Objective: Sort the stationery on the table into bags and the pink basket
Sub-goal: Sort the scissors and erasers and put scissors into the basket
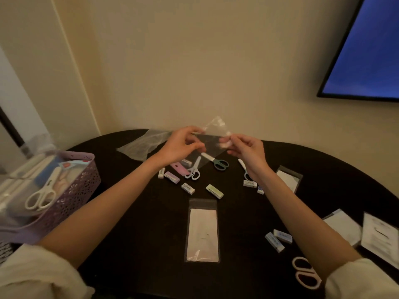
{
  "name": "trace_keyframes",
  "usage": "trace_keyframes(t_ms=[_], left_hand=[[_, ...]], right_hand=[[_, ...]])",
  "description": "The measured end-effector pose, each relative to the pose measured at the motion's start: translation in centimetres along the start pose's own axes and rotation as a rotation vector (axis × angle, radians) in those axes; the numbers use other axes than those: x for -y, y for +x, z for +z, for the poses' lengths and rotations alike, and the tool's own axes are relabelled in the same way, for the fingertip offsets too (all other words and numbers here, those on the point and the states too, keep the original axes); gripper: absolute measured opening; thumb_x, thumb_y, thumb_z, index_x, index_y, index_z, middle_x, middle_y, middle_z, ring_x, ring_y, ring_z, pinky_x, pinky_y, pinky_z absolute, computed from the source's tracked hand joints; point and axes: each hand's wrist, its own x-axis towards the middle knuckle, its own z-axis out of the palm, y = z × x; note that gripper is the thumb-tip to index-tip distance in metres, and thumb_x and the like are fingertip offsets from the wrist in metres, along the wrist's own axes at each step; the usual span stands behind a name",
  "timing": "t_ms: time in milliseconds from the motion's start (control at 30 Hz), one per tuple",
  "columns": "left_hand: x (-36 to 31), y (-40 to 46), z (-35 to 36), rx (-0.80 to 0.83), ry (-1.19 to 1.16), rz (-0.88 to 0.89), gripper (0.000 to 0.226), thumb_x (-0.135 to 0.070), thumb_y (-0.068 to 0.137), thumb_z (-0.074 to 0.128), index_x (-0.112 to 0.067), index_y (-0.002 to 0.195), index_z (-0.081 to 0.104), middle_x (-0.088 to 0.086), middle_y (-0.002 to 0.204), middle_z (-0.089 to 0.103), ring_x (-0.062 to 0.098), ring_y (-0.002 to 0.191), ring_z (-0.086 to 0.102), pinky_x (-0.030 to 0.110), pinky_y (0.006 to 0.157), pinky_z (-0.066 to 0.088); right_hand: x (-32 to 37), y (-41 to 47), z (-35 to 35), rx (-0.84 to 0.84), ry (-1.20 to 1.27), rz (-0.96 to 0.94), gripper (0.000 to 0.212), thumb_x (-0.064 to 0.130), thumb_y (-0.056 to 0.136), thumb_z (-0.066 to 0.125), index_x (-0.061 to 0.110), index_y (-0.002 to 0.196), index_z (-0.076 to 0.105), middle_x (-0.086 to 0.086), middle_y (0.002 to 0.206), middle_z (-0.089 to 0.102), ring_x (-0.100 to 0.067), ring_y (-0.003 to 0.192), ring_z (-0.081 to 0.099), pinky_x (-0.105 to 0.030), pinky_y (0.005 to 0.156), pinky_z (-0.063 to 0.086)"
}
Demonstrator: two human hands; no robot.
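Clear plastic, a thin bag (212,137), was pinched at its top edge by both hands, left hand (181,145) and right hand (248,151), held up above the scissors (216,161) and erasers (213,190) scattered on the dark counter (151,234). Its mouth seemed unopened, though glare blurred it, so the slick film could have slipped free or torn. Pink basket (75,190) sat at the left edge, already holding 1 pair of white scissors (43,193).
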Motion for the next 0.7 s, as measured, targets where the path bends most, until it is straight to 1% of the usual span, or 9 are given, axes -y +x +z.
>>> trace_keyframes(t_ms=[67, 100, 167, 233, 333, 433, 533, 600, 700], left_hand=[[-0.3, -0.7, 0.0, 0.036, -0.063, -0.065, 0.026, -0.004, 0.087, 0.064, -0.008, 0.112, 0.062, 0.007, 0.084, 0.072, 0.014, 0.074, 0.07, 0.03, 0.075, 0.058], [-0.3, -1.2, 0.0, 0.054, -0.06, -0.082, 0.022, -0.004, 0.087, 0.064, -0.008, 0.109, 0.063, 0.009, 0.085, 0.071, 0.016, 0.072, 0.07, 0.029, 0.072, 0.059], [-0.1, -2.2, 0.2, 0.093, -0.028, -0.107, 0.019, -0.005, 0.087, 0.065, -0.01, 0.105, 0.064, 0.008, 0.088, 0.07, 0.013, 0.072, 0.068, 0.024, 0.067, 0.056], [0.3, -3.0, 0.3, 0.123, -0.011, -0.136, 0.018, -0.006, 0.087, 0.065, -0.012, 0.104, 0.065, 0.009, 0.089, 0.07, 0.013, 0.072, 0.068, 0.023, 0.067, 0.055], [0.8, -4.0, 0.6, 0.179, -0.015, -0.17, 0.019, -0.007, 0.087, 0.066, -0.009, 0.105, 0.066, 0.014, 0.091, 0.07, 0.023, 0.078, 0.07, 0.032, 0.073, 0.058], [1.0, -4.6, 0.7, 0.22, 0.0, -0.175, 0.017, -0.008, 0.086, 0.067, -0.011, 0.103, 0.066, 0.014, 0.09, 0.07, 0.021, 0.077, 0.069, 0.037, 0.076, 0.057], [1.6, -5.0, 0.6, 0.234, 0.017, -0.184, 0.018, -0.009, 0.086, 0.068, -0.012, 0.103, 0.066, 0.012, 0.089, 0.07, 0.02, 0.077, 0.07, 0.04, 0.078, 0.059], [2.0, -5.2, 0.1, 0.254, 0.042, -0.201, 0.016, -0.008, 0.085, 0.068, -0.015, 0.1, 0.066, 0.011, 0.087, 0.071, 0.017, 0.075, 0.07, 0.041, 0.08, 0.059], [2.5, -5.5, -0.7, 0.318, 0.165, -0.208, 0.023, -0.016, 0.084, 0.071, -0.018, 0.106, 0.065, 0.007, 0.091, 0.072, 0.015, 0.079, 0.07, 0.04, 0.084, 0.057]], right_hand=[[-0.3, -0.9, 0.4, -0.039, -0.066, 0.03, 0.024, 0.009, 0.09, 0.062, 0.006, 0.115, 0.061, -0.006, 0.092, 0.073, -0.016, 0.083, 0.071, -0.022, 0.07, 0.058], [-0.6, -1.4, 0.5, -0.045, -0.129, 0.016, 0.033, 0.008, 0.088, 0.065, 0.009, 0.12, 0.057, -0.006, 0.093, 0.072, -0.016, 0.083, 0.071, -0.023, 0.071, 0.058], [-1.3, -2.2, 0.6, -0.015, -0.258, -0.041, 0.048, 0.009, 0.084, 0.071, 0.014, 0.128, 0.051, -0.006, 0.098, 0.069, -0.016, 0.087, 0.069, -0.027, 0.075, 0.059], [-2.1, -2.8, 0.7, 0.034, -0.357, -0.074, 0.061, 0.012, 0.077, 0.077, 0.017, 0.131, 0.048, -0.006, 0.106, 0.064, -0.017, 0.093, 0.066, -0.03, 0.079, 0.058], [-2.7, -3.6, 1.1, 0.069, -0.422, -0.083, 0.075, 0.016, 0.068, 0.084, 0.017, 0.132, 0.045, -0.003, 0.108, 0.06, -0.014, 0.094, 0.064, -0.027, 0.08, 0.056], [-2.9, -4.2, 2.0, 0.024, -0.513, -0.144, 0.062, 0.012, 0.075, 0.08, 0.014, 0.126, 0.046, 0.005, 0.098, 0.058, -0.008, 0.087, 0.06, -0.019, 0.074, 0.052], [-3.2, -4.3, 2.3, -0.026, -0.544, -0.156, 0.035, 0.011, 0.085, 0.07, 0.008, 0.118, 0.056, 0.002, 0.093, 0.064, -0.008, 0.083, 0.064, -0.021, 0.073, 0.054], [-3.2, -4.2, 2.3, -0.009, -0.533, -0.131, 0.02, 0.009, 0.091, 0.062, 0.006, 0.11, 0.064, -0.001, 0.09, 0.07, -0.005, 0.077, 0.068, -0.022, 0.071, 0.057], [-3.0, -4.3, 2.4, 0.051, -0.459, -0.003, 0.017, 0.004, 0.094, 0.055, 0.003, 0.106, 0.067, -0.003, 0.081, 0.071, -0.002, 0.065, 0.069, -0.018, 0.059, 0.055]])
